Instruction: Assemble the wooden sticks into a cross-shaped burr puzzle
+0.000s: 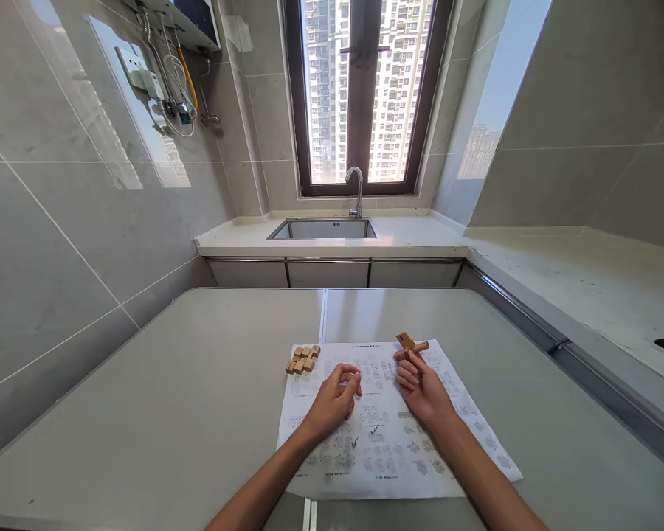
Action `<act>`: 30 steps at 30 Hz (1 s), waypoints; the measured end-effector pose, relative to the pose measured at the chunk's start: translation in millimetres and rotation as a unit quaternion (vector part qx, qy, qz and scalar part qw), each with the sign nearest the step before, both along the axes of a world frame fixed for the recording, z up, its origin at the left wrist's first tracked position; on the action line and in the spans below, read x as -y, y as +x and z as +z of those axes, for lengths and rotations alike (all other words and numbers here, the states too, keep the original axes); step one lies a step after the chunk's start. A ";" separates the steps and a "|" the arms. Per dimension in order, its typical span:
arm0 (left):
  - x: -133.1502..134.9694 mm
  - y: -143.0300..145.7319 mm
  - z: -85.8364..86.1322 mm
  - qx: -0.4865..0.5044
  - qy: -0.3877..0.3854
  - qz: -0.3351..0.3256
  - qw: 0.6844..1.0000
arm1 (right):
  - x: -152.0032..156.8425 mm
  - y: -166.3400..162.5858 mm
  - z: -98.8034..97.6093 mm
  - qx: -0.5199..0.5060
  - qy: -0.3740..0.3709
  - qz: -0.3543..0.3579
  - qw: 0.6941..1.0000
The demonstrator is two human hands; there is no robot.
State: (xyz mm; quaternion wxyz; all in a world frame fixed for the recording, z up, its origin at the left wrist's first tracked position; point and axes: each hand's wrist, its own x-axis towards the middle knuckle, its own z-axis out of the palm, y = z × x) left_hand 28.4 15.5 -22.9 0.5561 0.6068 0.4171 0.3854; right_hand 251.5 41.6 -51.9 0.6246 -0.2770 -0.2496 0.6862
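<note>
My right hand (420, 387) is closed on wooden puzzle pieces (406, 341) above the upper right part of a printed instruction sheet (387, 483). One flat piece points up to the left, and a rod-like one crosses it to the right. My left hand (337, 394) is over the middle of the sheet, fingers curled in and thumb near the fingertips; no object shows in it. Beyond it to the left, several notched wooden blocks (303, 359) lie grouped at the sheet's upper left corner. The sheet carries small diagrams and dark tick marks.
The sheet lies on a pale table (144, 413) with a seam down its middle. Behind stand a white counter (409, 232), a sink (324, 230) and a faucet (356, 192) below a window. Another counter (597, 273) runs along the right; a tiled wall (77, 243) borders the left.
</note>
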 end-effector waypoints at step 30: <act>5.9 -2.0 15.5 -0.068 0.034 -0.003 0.997 | 37.1 -51.2 6.1 0.525 0.238 -0.014 0.817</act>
